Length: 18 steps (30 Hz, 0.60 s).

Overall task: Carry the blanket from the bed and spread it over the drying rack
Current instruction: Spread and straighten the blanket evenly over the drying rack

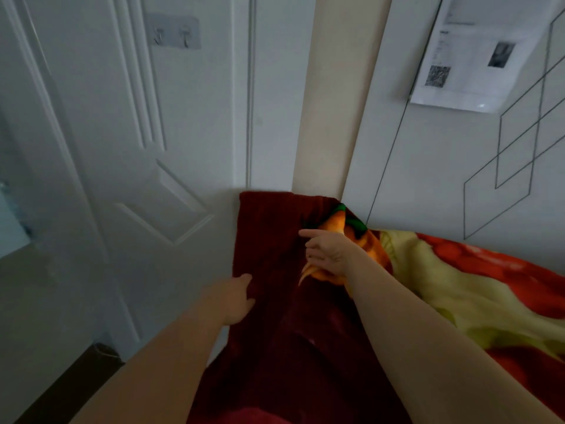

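Only the two arms and hands of the person are visible, and both are bare. The left hand shows its back side with the thumb and the knuckles; no ring is seen on the part that shows, and no watch or bracelet on the wrist. The left forearm is uncovered down to the near edge of the picture, with no sleeve. The right hand shows several fingers; I see no ring and no nail colour, though the picture is a little blurred. The right forearm is also bare, without sleeve, band or any marking.
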{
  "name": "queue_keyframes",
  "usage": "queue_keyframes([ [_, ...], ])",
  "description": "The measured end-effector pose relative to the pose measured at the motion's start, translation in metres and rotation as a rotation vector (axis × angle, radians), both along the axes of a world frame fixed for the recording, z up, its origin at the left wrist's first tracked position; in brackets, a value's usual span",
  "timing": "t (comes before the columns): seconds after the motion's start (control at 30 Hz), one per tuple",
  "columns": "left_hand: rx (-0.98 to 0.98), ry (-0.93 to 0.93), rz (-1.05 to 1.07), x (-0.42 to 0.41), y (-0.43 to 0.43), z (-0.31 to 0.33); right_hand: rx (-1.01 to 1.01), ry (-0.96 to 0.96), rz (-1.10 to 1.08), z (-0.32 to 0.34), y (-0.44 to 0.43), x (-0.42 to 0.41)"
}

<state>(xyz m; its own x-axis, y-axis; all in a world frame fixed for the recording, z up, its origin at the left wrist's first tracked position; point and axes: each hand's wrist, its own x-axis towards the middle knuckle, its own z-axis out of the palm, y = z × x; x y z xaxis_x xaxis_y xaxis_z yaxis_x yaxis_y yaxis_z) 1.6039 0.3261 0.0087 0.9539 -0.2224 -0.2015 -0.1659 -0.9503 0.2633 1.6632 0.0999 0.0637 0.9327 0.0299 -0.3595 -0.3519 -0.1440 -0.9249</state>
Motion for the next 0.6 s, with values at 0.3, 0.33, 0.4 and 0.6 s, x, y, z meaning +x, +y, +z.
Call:
queue_keyframes([
  [0.3,-0.129,0.023,-0.142,-0.048,-0.070,0.032,0.094,-0.076,-0.036,0.025,-0.051,-0.068],
  [0.33,-0.127,0.024,-0.133,-0.054,-0.074,0.036,0.093,-0.072,-0.045,0.028,-0.058,-0.077],
  [0.4,-0.108,0.017,-0.118,-0.068,-0.083,0.044,0.087,-0.086,-0.040,0.030,-0.076,-0.096],
  [0.6,0.078,-0.055,-0.134,-0.136,-0.121,0.069,0.030,-0.053,-0.138,0.030,-0.126,-0.164],
])
